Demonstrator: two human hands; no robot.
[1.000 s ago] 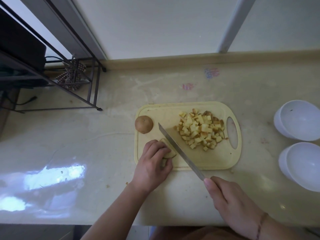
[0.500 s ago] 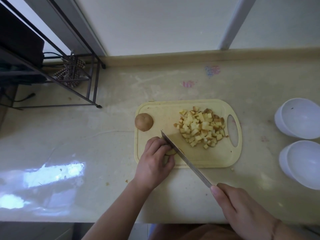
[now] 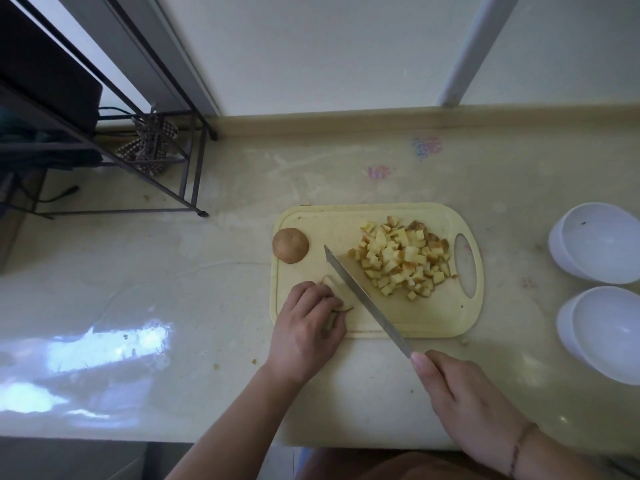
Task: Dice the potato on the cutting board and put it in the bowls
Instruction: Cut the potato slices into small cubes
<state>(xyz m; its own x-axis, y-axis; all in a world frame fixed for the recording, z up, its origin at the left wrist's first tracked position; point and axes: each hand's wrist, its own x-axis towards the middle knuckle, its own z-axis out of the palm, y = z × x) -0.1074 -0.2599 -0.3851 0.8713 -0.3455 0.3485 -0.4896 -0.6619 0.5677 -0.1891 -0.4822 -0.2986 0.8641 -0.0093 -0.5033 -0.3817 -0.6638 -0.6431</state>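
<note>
Knife (image 3: 367, 299) drawn back, probably clear of slice (image 3: 337, 291).

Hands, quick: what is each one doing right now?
Left hand: fingers curled on a potato piece, holding it on the cutting board.
Right hand: gripping the knife.

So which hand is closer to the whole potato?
Left. The left hand is on the board just below the potato; the right hand holds the knife off the board.
</note>
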